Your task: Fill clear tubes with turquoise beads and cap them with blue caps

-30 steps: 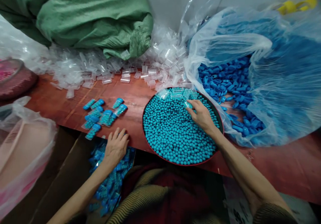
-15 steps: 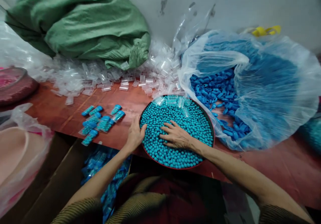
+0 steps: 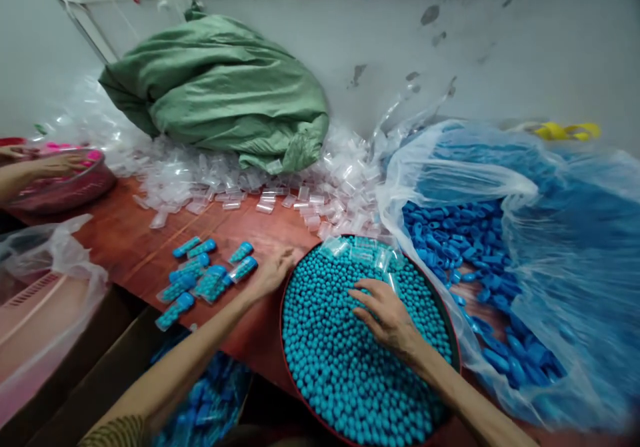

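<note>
A round red-rimmed tray is full of turquoise beads, with some clear plastic tubes lying on the beads at its far side. Over the middle of the beads is my right hand, fingers apart and slightly curled, holding nothing. My left hand is just outside the tray's left rim, fingers stretched forward above the table and nothing visible in them. Left of it lie several bead-filled tubes with blue caps.
Loose clear tubes are heaped along the wall below a green sack. At right, a translucent bag spills blue caps. Another person's hand is in a bowl at far left. Below the table edge is a box with filled blue-capped tubes.
My left hand has left the tray's rim and reached forward. My right hand has lifted off the beads a little. The view has tilted up, bringing in another person's hand at left.
</note>
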`<state>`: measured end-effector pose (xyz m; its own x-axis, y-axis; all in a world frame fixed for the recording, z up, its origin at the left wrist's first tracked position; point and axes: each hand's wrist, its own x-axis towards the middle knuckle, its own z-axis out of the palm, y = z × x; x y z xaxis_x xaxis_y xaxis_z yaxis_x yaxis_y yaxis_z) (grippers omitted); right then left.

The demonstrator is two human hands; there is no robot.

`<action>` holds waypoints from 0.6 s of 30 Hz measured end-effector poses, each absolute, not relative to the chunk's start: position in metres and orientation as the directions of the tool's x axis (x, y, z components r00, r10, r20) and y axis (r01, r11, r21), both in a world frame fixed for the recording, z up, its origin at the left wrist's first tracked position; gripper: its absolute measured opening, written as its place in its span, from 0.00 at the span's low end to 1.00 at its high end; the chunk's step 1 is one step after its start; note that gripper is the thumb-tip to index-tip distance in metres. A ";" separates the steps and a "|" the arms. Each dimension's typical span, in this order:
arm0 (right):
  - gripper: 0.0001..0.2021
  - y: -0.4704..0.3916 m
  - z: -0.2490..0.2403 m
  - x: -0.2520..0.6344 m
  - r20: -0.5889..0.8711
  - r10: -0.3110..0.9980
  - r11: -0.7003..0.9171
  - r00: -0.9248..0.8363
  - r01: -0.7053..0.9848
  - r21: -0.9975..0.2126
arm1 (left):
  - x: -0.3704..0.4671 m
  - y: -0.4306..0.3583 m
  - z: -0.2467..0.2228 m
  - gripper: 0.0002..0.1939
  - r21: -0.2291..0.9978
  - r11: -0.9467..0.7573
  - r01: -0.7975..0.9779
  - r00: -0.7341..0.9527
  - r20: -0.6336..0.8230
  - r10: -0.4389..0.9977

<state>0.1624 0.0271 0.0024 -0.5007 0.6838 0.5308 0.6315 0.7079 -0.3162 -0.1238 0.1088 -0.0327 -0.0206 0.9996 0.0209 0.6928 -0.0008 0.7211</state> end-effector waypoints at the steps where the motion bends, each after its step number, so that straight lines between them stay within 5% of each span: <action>1: 0.12 0.033 0.006 0.165 0.552 0.701 0.690 -0.452 0.626 -0.363 | -0.132 0.132 -0.030 0.18 0.711 0.066 0.700 -0.123 0.029 0.992; 7: 0.12 0.052 0.003 0.173 0.600 0.730 0.656 -0.327 0.583 -0.480 | -0.179 0.253 -0.027 0.23 0.646 0.372 0.667 -0.553 0.094 0.828; 18: 0.18 0.058 -0.020 0.192 0.591 0.690 0.698 -0.418 0.600 -0.391 | -0.249 0.304 -0.030 0.21 0.645 0.433 0.630 -0.729 0.298 0.616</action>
<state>0.1924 0.0575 -0.0204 -0.4183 0.6902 0.5905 0.6002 0.6980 -0.3906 -0.2494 0.3039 -0.0298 -0.7289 0.6165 0.2978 0.6299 0.4334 0.6445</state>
